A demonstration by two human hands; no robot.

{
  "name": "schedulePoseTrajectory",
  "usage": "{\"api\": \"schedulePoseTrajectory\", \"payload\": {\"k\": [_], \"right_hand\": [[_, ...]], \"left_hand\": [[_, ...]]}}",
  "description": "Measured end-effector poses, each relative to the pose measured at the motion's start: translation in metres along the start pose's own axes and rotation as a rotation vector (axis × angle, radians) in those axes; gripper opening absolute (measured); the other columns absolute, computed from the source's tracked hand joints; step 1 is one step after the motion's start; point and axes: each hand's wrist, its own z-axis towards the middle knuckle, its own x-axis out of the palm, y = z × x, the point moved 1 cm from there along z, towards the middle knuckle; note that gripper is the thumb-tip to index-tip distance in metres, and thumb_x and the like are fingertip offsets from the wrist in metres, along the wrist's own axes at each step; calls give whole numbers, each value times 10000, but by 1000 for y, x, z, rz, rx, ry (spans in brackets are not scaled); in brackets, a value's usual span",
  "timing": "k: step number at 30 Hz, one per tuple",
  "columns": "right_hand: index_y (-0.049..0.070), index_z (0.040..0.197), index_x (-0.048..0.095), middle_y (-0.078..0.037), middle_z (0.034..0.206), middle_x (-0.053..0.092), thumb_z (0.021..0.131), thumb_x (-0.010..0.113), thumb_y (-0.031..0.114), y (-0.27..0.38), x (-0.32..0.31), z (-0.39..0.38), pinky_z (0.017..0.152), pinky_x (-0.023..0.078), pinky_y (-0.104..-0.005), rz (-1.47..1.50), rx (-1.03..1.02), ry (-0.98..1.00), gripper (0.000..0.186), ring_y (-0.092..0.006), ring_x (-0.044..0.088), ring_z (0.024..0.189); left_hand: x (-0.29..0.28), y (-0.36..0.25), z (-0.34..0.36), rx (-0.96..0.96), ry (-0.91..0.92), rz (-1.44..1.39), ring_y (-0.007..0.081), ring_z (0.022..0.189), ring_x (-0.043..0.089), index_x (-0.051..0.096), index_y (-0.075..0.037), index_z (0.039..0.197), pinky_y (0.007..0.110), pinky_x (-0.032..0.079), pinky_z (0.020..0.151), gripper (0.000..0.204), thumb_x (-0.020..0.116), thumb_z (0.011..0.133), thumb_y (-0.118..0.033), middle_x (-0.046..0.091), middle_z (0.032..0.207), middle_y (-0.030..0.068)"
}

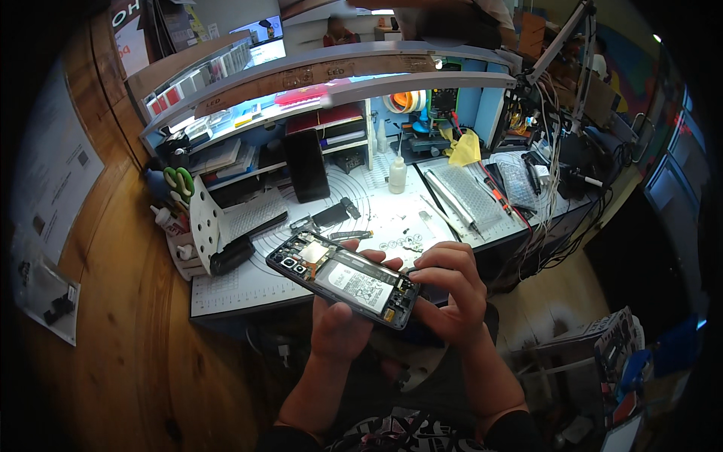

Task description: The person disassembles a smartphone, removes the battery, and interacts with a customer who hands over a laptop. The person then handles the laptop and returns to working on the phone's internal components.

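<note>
An opened smartphone [361,282] without its back cover is held up over the front edge of the bench, its battery, camera lenses and inner boards showing. My left hand [340,328] grips it from below, with the thumb along the near edge and fingertips showing past the far edge. My right hand [456,290] is at the phone's right end, fingers bent, fingertips touching the corner near the small lower parts. Whether those fingertips pinch a small part is hidden. Beyond the phone, loose black phone parts [335,213] lie on the white work mat [290,297].
A dark phone [307,166] leans upright against the shelf. Behind the mat stand a white dropper bottle [397,175] and a yellow cloth [465,148]. To the left is a perforated white holder [207,218] with green scissors [179,184]. A red-and-black screwdriver [497,194] lies right.
</note>
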Motion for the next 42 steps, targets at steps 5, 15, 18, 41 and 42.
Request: {"api": "schedulePoseTrajectory", "payload": {"k": [5, 15, 18, 41, 42], "right_hand": [[5, 1350, 499, -125, 1125, 637, 784, 826, 134, -6, 13, -17, 914, 495, -388, 498, 318, -52, 667, -281, 618, 1036], [-76, 1456, 377, -190, 1303, 596, 1032, 491, 91, 28, 35, -66, 961, 542, -384, 1487, 1215, -130, 469, -234, 631, 1157], [-88, 1416, 439, -183, 1269, 623, 1018, 499, 61, 17, 26, -62, 930, 557, -365, 1446, 1188, -58, 429, -212, 647, 1120], [95, 1180, 719, -144, 1329, 544, 780, 830, 112, -18, 15, -46, 939, 476, -373, 202, 549, 465, 415, -276, 546, 1196], [93, 1181, 716, -150, 1331, 542, 776, 833, 117, -18, 18, -46, 946, 473, -377, 208, 544, 455, 422, -282, 546, 1200]], "left_hand": [[-3, -1, -1, 96, -37, 181, 411, 1364, 441, 246, -47, 1505, 533, 423, 1122, 987, 847, 779, -340, 467, 1375, 210], [-47, 7, -46, 424, 216, 864, 323, 1455, 341, 220, -109, 1491, 534, 260, 1226, 1069, 919, 711, -327, 401, 1489, 169], [-65, 17, -76, 268, 2, 814, 407, 1494, 221, 113, -138, 1582, 558, 260, 1205, 1120, 878, 766, -187, 196, 1603, 237], [-12, 7, -50, -545, -312, 419, 193, 1258, 535, 246, -5, 1532, 346, 451, 1050, 632, 513, 960, -12, 515, 1370, 144], [-11, 7, -51, -544, -320, 434, 190, 1269, 520, 244, -1, 1532, 341, 439, 1058, 634, 505, 954, 4, 505, 1375, 142]]}}
